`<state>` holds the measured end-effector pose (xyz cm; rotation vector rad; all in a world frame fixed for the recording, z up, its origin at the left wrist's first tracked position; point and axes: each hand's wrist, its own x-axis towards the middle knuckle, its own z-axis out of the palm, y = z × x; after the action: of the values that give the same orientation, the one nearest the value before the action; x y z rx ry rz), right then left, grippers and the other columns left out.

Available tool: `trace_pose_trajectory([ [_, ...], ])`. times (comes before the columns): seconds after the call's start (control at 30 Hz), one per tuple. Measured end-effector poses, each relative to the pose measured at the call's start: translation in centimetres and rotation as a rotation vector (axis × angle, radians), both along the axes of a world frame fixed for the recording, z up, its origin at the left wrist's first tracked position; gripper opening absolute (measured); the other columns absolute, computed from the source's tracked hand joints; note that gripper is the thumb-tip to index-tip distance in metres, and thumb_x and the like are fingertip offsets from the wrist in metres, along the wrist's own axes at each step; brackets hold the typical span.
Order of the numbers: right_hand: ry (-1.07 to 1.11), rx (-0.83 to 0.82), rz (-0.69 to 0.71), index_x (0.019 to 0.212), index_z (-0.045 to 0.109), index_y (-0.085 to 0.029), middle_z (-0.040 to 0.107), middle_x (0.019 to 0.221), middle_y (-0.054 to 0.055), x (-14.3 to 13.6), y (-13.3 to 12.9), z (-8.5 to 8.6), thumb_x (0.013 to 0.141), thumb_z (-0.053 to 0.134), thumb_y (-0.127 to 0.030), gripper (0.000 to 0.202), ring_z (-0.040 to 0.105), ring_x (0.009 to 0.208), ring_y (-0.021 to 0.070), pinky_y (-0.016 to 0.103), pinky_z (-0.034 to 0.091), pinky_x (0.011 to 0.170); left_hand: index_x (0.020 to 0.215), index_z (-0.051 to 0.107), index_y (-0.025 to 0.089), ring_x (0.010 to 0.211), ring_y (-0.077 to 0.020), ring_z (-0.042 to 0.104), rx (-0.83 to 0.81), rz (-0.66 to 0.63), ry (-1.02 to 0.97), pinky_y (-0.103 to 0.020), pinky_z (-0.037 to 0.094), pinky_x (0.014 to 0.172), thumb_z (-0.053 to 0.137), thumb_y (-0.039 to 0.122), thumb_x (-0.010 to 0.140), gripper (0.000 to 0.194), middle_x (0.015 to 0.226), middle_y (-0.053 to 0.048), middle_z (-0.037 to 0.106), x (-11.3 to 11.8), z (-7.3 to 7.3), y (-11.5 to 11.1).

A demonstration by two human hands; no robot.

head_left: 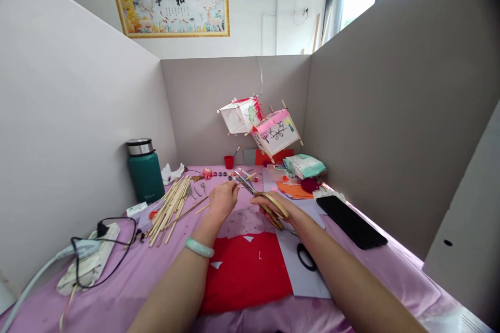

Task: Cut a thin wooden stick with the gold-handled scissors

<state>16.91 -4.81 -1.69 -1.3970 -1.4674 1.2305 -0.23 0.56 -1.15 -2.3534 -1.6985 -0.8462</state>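
Note:
My right hand [273, 205] grips a pair of scissors [261, 199] with gold-coloured handles, blades pointing up and left. My left hand [222, 200] pinches a thin wooden stick [244, 178] at the blades' tips; a pale green bangle [199, 247] circles that wrist. Both hands hover above a red paper sheet [244, 270] with small cut-outs, lying on the pink tablecloth [128, 281]. A pile of bamboo sticks [170, 208] lies just left of my left hand.
A green thermos [144, 169] stands at the back left, a power strip with cables [91, 257] near the left edge. Two paper lanterns [260, 125] hang at the back. A black phone [351, 221], black scissors [307, 257], white paper [300, 265], and craft supplies lie to the right.

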Motion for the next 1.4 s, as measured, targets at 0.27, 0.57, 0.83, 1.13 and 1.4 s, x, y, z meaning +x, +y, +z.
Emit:
trace_pose_trajectory([
  [0.27, -0.039, 0.029, -0.004, 0.078, 0.056, -0.015, 0.054, 0.057, -0.001, -0.1, -0.1, -0.2, 0.069, 0.063, -0.045, 0.031, 0.043, 0.039, 0.0064, 0.017, 0.030, 0.035, 0.104, 0.064, 0.030, 0.087, -0.0200, 0.060, -0.007, 0.024, -0.009, -0.028, 0.039, 0.072, 0.037, 0.041, 0.088, 0.033, 0.095, -0.006, 0.067, 0.2, -0.1, 0.4],
  [0.57, -0.018, 0.069, 0.072, 0.080, 0.057, -0.016, 0.054, 0.060, -0.001, 0.0, -0.2, -0.5, 0.069, 0.063, -0.048, 0.035, 0.042, 0.040, 0.0055, 0.017, 0.029, 0.035, 0.098, 0.067, 0.027, 0.080, -0.0177, 0.061, -0.021, -0.029, -0.052, -0.025, 0.039, 0.070, 0.040, 0.039, 0.086, 0.032, 0.086, -0.006, 0.069, -0.7, -0.1, 0.8],
  [0.83, -0.005, 0.044, 0.074, 0.080, 0.055, -0.016, 0.052, 0.058, -0.003, -0.2, -0.7, 0.0, 0.069, 0.063, -0.048, 0.034, 0.040, 0.038, 0.0046, 0.016, 0.029, 0.035, 0.079, 0.071, 0.018, 0.058, -0.0122, 0.054, -0.218, -0.182, -0.260, -0.022, 0.036, 0.056, 0.046, 0.036, 0.081, 0.031, 0.058, -0.002, 0.063, -1.3, 0.2, 2.6],
  [1.13, -0.115, 0.100, 0.094, 0.076, 0.054, -0.015, 0.054, 0.057, -0.001, -0.5, -1.1, 0.4, 0.072, 0.057, -0.057, 0.042, 0.045, 0.041, 0.0064, 0.017, 0.034, 0.039, 0.065, 0.068, 0.018, 0.057, -0.0123, 0.052, -0.230, -0.166, -0.265, -0.022, 0.035, 0.054, 0.047, 0.036, 0.078, 0.032, 0.052, -0.001, 0.059, -1.6, 0.5, 1.9],
  [1.4, -0.196, 0.160, 0.064, 0.068, 0.052, -0.016, 0.050, 0.052, -0.003, -0.1, -0.4, -0.1, 0.073, 0.058, -0.047, 0.032, 0.039, 0.036, 0.0055, 0.017, 0.027, 0.034, 0.067, 0.068, 0.018, 0.058, -0.0120, 0.052, -0.158, -0.205, -0.267, -0.022, 0.034, 0.056, 0.044, 0.038, 0.081, 0.034, 0.053, 0.000, 0.059, -1.3, 0.3, 1.4],
])
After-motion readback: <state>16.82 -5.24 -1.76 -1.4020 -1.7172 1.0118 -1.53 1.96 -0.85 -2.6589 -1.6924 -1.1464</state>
